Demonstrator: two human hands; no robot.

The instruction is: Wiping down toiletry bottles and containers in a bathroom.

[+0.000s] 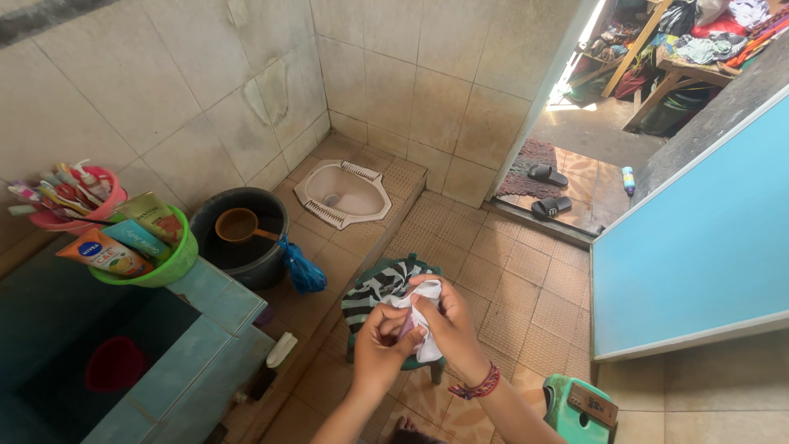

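Note:
My left hand [380, 339] and my right hand [444, 322] are closed together on a small white cloth [422, 322] with a bit of purple in it, held just above a green plastic stool [399, 288]. A black-and-white striped garment [378, 288] lies draped over the stool's seat. My right wrist wears a red braided band [481, 384].
A squat toilet [343, 194] sits on a raised tiled step at the back. A dark bucket [244, 238] with a brown dipper stands left of it. A tiled water tank [123, 362], green basket [148, 247] of tubes, blue door [699, 247] and sandals [549, 191] surround me.

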